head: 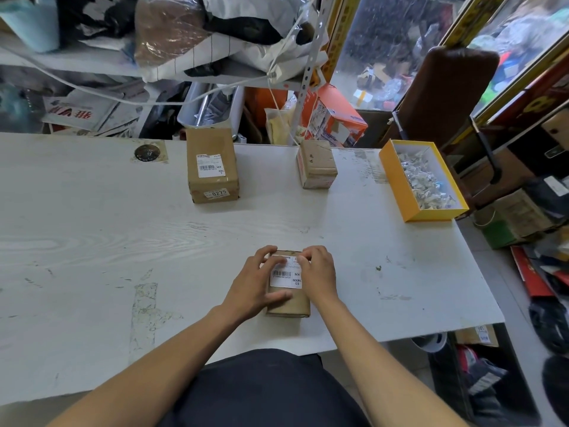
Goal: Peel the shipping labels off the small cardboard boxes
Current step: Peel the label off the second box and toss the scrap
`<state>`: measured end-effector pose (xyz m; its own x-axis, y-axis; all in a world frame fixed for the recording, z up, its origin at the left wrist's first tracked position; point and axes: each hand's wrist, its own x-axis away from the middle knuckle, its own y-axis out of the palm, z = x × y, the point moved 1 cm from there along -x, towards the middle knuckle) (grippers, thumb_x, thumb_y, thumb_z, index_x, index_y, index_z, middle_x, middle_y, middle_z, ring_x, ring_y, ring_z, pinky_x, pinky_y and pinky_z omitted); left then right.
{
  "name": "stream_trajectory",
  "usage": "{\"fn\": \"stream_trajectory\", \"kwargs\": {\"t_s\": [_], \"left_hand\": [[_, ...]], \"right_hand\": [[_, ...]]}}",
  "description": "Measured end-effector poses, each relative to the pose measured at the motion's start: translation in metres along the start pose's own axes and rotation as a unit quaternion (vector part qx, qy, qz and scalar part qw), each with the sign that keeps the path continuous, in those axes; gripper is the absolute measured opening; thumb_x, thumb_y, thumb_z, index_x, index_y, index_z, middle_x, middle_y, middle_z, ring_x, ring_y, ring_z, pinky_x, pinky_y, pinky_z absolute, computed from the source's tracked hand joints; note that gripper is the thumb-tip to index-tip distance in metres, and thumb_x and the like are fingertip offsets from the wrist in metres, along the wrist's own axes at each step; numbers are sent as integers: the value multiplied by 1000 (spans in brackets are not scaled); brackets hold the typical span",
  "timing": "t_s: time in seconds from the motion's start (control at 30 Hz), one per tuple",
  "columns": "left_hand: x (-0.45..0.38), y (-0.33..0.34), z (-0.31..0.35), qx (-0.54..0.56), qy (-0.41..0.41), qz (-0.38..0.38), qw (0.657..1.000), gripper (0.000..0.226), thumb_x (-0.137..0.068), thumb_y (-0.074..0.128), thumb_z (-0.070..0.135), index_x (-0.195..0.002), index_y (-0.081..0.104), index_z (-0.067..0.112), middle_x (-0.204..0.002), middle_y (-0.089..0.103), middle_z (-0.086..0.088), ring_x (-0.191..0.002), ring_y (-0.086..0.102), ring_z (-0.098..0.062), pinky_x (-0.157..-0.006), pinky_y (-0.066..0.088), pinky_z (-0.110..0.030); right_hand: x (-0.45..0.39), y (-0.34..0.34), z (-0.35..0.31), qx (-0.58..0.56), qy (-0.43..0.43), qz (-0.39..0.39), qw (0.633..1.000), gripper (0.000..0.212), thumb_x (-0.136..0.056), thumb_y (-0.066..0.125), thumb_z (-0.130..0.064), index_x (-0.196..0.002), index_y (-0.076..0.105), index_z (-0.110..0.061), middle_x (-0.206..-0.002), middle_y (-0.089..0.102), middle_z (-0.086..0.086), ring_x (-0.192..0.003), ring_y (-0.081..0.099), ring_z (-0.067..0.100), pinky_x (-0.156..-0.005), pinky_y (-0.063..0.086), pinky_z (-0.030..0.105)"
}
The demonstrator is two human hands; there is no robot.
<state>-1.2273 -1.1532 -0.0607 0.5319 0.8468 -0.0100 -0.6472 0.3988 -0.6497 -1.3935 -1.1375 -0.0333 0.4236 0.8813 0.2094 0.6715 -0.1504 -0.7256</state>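
Under both hands: box [288, 300]. Left hand [257, 285] clamps it; right hand [317, 272] fingertips picking label [284, 277] corner. Peel low, slow.

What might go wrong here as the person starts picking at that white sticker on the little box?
The right hand is working at the far edge of the shipping label, with nothing visibly lifted yet, so the paper could tear and leave scraps stuck on.

The left hand grips the small box from one side only; a hard pull might slide or tip it on the table.

The yellow tray of crumpled scraps overhangs the table's right edge and might get knocked off.
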Motion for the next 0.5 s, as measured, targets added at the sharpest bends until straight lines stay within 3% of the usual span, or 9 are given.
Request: {"fn": "stream_trajectory", "kwargs": {"t_s": [0.17,0.27,0.37,0.5], "left_hand": [[-1,0,-1,-3,-4,-8,1000,69,-73,74,58,-131,49,31,-151,26,14,-125,40,-12,-96,44,-28],[0,-1,0,-1,-6,-10,1000,70,-73,72,60,-132,49,30,-152,25,15,-125,40,-12,-96,43,-27],[1,-1,0,2,-6,-12,1000,75,-69,61,70,-132,50,30,-151,26,15,-124,40,-13,-97,45,-30],[1,0,0,6,-10,-10,1000,76,-68,58,72,-132,49,32,-151,26,16,-125,40,-13,-97,44,-29]], "right_hand": [[8,-3,5,-93,8,0,996,7,-94,58,-12,-98,62,-15,-107,58,-6,-105,58,19,-87,47,29],[17,-2,9,-171,33,15,985,32,-90,66,-11,-119,65,-22,-117,60,-11,-106,61,11,-85,51,21],[18,1,12,-176,40,40,983,25,-86,71,-10,-109,74,-19,-120,62,-11,-109,61,10,-94,52,28],[18,3,8,-197,57,51,977,10,-85,72,-12,-89,77,-18,-115,61,-12,-106,61,10,-89,50,24]]}}
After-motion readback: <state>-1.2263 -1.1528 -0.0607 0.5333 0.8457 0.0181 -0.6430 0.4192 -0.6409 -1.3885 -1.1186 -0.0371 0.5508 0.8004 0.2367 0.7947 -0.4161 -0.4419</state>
